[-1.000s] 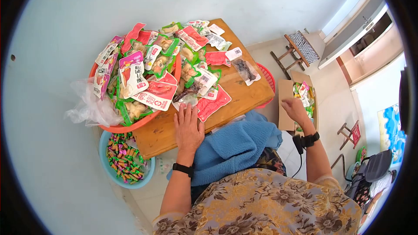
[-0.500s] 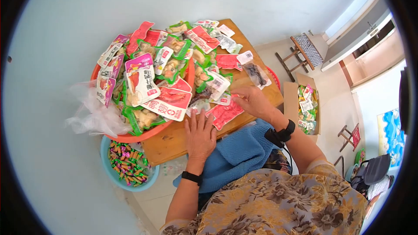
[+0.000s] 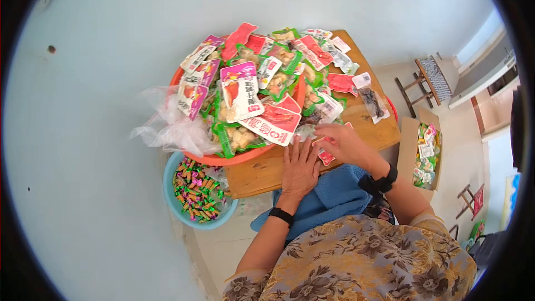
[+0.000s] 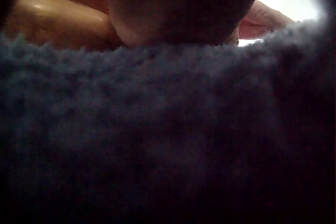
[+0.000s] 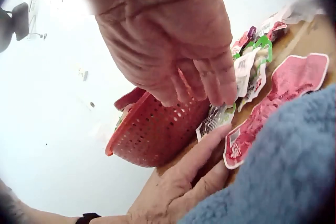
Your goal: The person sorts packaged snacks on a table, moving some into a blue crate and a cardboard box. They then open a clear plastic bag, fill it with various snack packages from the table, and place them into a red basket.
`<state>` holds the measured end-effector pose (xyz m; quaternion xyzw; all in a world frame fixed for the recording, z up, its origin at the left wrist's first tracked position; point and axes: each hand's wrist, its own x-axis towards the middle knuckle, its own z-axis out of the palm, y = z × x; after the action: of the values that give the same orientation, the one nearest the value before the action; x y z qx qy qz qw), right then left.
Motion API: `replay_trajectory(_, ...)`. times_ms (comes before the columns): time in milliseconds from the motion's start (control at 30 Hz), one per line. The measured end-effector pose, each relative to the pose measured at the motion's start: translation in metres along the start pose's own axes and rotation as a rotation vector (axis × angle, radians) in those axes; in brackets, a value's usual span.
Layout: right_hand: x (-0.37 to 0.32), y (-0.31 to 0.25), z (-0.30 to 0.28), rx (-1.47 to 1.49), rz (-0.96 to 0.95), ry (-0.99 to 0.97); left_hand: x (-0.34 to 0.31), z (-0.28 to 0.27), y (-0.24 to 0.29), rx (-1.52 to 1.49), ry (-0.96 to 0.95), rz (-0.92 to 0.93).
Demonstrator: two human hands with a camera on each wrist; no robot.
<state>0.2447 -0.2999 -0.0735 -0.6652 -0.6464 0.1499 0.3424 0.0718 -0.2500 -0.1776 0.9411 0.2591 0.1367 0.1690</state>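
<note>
My left hand (image 3: 300, 170) rests at the front edge of the wooden table (image 3: 251, 181), fingers extended, fingertips right at a clear packet with dark contents (image 5: 214, 119). From the right, my right hand (image 3: 348, 144) reaches over the same packet; in the right wrist view its loosely bent fingers (image 5: 227, 85) hang at the packet's edge, its thumb hidden. Beneath this hand lies a red packet (image 5: 273, 108), partly covered in the head view. Blue fleecy cloth (image 4: 157, 129) fills most of the left wrist view.
An orange-red basket (image 3: 245, 159) heaped with snack packets stands on the table's left, a plastic bag (image 3: 184, 134) hanging at its side. Below is a blue basin (image 3: 170, 195) of wrapped sweets. A cardboard box (image 3: 409, 153) of packets and a stool (image 3: 434, 78) stand right.
My right hand has come from beside the cardboard box leftward over the table to the packets near my left hand. My left hand stays at the table's front edge. The head view has turned.
</note>
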Motion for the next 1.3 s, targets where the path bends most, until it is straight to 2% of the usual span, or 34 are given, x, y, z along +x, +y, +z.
replay_trajectory(33,-0.005,-0.002,0.002,0.005,-0.020,-0.005,0.000,-0.001,0.000,-0.016,0.000,0.002)
replay_trajectory(100,-0.017,-0.005,0.004,0.155,0.188,-0.104,-0.002,-0.002,-0.002,-0.040,0.019,-0.008)
replay_trajectory(200,-0.033,-0.004,0.007,0.222,0.185,-0.080,-0.005,-0.008,-0.003,-0.111,0.014,-0.003)
replay_trajectory(267,-0.040,-0.004,0.001,0.218,0.142,-0.058,-0.007,-0.016,-0.005,-0.335,0.101,0.016)
replay_trajectory(300,-0.045,-0.004,-0.003,0.217,0.118,-0.030,-0.011,-0.016,-0.006,-0.327,0.114,0.010)
replay_trajectory(333,-0.049,-0.003,-0.008,0.218,0.102,-0.031,-0.016,-0.021,-0.007,-0.430,0.218,-0.007)
replay_trajectory(367,-0.055,-0.003,-0.015,0.221,0.163,-0.029,-0.019,-0.026,-0.008,-0.532,0.320,-0.020)
replay_trajectory(400,-0.060,-0.002,-0.021,0.226,0.227,-0.027,-0.025,-0.033,-0.011,-0.521,0.326,-0.018)
replay_trajectory(467,-0.073,0.004,-0.030,0.254,0.255,-0.025,-0.040,-0.084,0.000,-0.377,0.578,-0.063)
replay_trajectory(533,-0.085,0.011,-0.033,0.287,0.292,-0.020,-0.049,-0.122,-0.006,-0.058,0.822,-0.147)
replay_trajectory(600,-0.093,0.015,-0.031,0.277,0.327,0.003,-0.050,-0.152,-0.025,0.104,0.891,-0.444)
replay_trajectory(667,-0.094,0.008,-0.031,0.275,0.319,-0.004,-0.036,-0.188,-0.032,0.130,0.885,-0.641)
replay_trajectory(700,-0.094,0.004,-0.032,0.263,0.315,-0.012,-0.030,-0.196,-0.044,0.134,0.892,-0.636)
replay_trajectory(767,-0.094,-0.003,-0.032,0.300,0.299,-0.023,-0.020,-0.197,-0.074,0.371,0.932,-0.659)
replay_trajectory(800,-0.093,-0.005,-0.033,0.335,0.291,-0.038,-0.016,-0.199,-0.087,0.370,0.940,-0.652)
replay_trajectory(867,-0.093,-0.011,-0.041,0.308,0.275,-0.036,-0.013,-0.206,-0.100,0.350,0.798,-0.724)
replay_trajectory(900,-0.091,-0.013,-0.044,0.282,0.259,-0.040,-0.014,-0.208,-0.104,0.351,0.807,-0.719)
replay_trajectory(967,-0.092,-0.012,-0.049,0.296,0.275,-0.020,-0.013,-0.220,-0.097,-0.010,1.000,-0.650)
replay_trajectory(1000,-0.096,-0.011,-0.050,0.311,0.300,-0.010,-0.015,-0.225,-0.093,-0.008,1.001,-0.650)
replay_trajectory(1067,-0.099,-0.003,-0.049,0.323,0.304,-0.002,-0.016,-0.242,-0.076,-0.225,1.183,-0.515)
replay_trajectory(1100,-0.098,0.000,-0.048,0.334,0.311,0.009,-0.018,-0.253,-0.063,-0.223,1.188,-0.511)
replay_trajectory(1167,-0.097,0.003,-0.046,0.366,0.324,0.029,-0.025,-0.275,-0.024,-0.656,1.270,-0.304)
replay_trajectory(1200,-0.098,0.003,-0.045,0.398,0.346,0.046,-0.030,-0.280,-0.013,-0.655,1.269,-0.302)
replay_trajectory(1267,-0.094,-0.001,-0.047,0.517,0.336,0.062,-0.044,-0.287,0.009,-1.136,1.061,-0.041)
replay_trajectory(1300,-0.091,-0.004,-0.049,0.634,0.329,0.078,-0.047,-0.288,0.027,-1.139,1.051,-0.039)
